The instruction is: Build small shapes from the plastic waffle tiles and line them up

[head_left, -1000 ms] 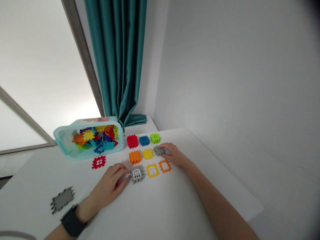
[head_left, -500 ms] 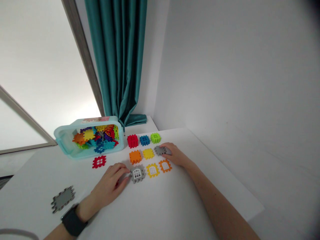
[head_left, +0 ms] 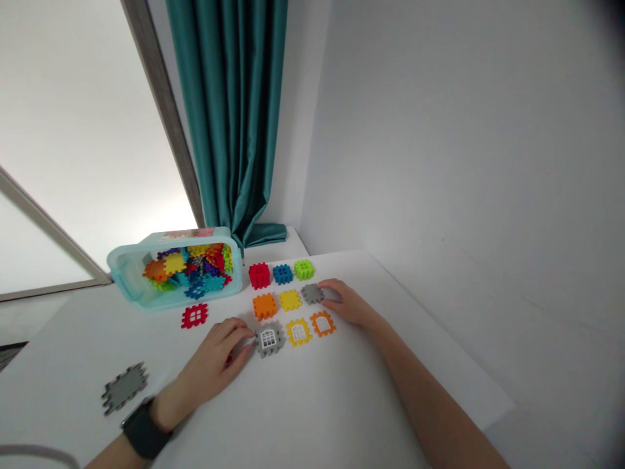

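My left hand [head_left: 217, 357], with a dark watch on its wrist, rests on the table, thumb and fingers apart. Its fingertips are at the left edge of a grey window tile [head_left: 268, 339]. A bit of red shows beneath the palm; what it is stays mostly hidden. To the right of that tile lie a yellow window tile [head_left: 298, 332] and an orange window tile [head_left: 323, 323]. My right hand [head_left: 347, 305] is open beside a plain grey notched tile [head_left: 312, 294], its fingers at the tile's right edge. A yellow tile stack [head_left: 290, 300] and an orange tile stack [head_left: 264, 306] share that row.
Behind stand stacks of red tiles [head_left: 259, 275], blue tiles [head_left: 282, 274] and green tiles [head_left: 304, 269]. A light-blue bin [head_left: 141, 296] of mixed pieces lies at the back left. A red window tile [head_left: 194, 316] and a larger grey plate [head_left: 125, 389] lie at left. A wall rises at right.
My right hand has drawn back slightly to the right, uncovering more of the plain grey tile. My left hand stays at the grey window tile.
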### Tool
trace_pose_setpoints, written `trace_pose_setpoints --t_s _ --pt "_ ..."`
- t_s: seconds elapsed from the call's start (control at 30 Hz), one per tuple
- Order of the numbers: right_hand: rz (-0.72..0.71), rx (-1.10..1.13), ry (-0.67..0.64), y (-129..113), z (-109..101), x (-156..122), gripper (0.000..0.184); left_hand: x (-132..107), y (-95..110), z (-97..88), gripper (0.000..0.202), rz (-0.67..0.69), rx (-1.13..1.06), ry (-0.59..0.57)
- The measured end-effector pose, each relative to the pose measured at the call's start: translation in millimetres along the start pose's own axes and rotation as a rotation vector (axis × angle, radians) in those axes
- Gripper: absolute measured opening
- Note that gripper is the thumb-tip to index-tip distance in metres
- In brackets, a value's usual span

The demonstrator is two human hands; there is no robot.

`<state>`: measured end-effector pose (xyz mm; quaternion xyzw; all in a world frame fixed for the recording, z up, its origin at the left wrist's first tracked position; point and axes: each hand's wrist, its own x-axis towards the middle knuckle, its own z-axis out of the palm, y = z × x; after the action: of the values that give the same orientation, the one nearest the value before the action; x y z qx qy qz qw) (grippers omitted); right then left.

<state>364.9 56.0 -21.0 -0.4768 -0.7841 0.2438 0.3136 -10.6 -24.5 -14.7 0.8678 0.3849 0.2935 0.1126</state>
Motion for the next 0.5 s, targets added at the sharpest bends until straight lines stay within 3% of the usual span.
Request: trace_pose_setpoints --t_s 0.27,0.5 --pt "-0.072 -0.105 0.125 -14 5 -3 0.029 3 6 -4.7 0.019 0.020 0.001 0.015" --pt "-0.233 -0.191 0.166 -51 13 -2 0.029 8 11 -14.2 0.019 0.027 -0.014 0.042"
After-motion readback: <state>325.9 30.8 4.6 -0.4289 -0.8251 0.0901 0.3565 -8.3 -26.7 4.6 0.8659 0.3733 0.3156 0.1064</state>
